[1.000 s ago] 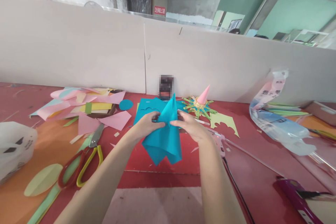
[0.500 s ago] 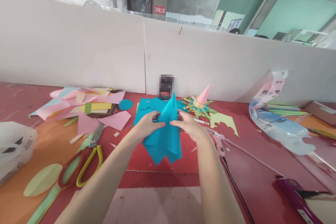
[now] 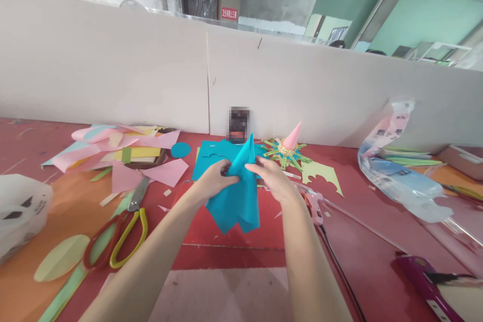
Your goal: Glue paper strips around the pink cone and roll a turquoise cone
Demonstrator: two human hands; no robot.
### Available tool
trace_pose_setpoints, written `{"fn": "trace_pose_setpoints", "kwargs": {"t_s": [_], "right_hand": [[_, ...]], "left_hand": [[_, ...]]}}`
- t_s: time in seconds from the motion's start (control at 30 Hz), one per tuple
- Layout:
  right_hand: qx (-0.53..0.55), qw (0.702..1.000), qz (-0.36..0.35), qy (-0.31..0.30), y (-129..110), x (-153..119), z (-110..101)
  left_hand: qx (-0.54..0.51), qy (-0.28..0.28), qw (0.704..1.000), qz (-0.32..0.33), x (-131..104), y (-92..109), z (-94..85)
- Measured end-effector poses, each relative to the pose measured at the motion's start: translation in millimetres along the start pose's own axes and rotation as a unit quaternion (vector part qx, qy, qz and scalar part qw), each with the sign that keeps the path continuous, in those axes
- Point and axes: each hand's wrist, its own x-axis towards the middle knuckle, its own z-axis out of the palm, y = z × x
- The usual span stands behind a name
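Observation:
A sheet of blue paper [image 3: 238, 200], rolled into a pointed cone with its tip up and its wide lower edge jagged, is held above the red work surface. My left hand [image 3: 217, 179] grips its left side between thumb and fingers. On the right side, my right hand [image 3: 268, 175] pinches the cone, its thumb pressed on the front. Behind it lie flat blue paper scraps [image 3: 207, 153]. A pink cone [image 3: 293, 137] stands on a green and blue star-like piece [image 3: 286, 155] to the right.
Red and yellow scissors [image 3: 124, 241] and pink paper scraps [image 3: 166, 172] lie at the left. On the right are a pink glue gun [image 3: 316, 210] with a black cord, a plastic bag [image 3: 409, 181] and a purple tool [image 3: 422, 282]. A white partition [image 3: 113, 70] stands behind.
My right thumb has moved slightly up the cone. The cone's lower edge has drawn in a little.

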Motion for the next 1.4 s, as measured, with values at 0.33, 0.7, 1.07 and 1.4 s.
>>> {"fn": "trace_pose_setpoints", "kwargs": {"t_s": [0.33,0.7,1.07,1.4], "right_hand": [[0.001,1.0,-0.011,0.012,0.7,1.7,3.0],[-0.01,0.999,-0.046,0.026,4.8,5.8,8.2],[-0.009,0.999,-0.035,0.04,3.9,6.7,10.1],[-0.008,0.997,-0.057,0.044,9.1,11.3,7.5]], "left_hand": [[-0.048,-0.018,0.998,-0.029,-2.5,1.7,3.1],[-0.048,-0.008,0.998,-0.036,-3.4,5.5,1.8],[-0.078,-0.016,0.995,-0.062,-3.4,9.0,3.8],[-0.043,-0.007,0.997,-0.067,-4.2,11.1,3.5]]}}
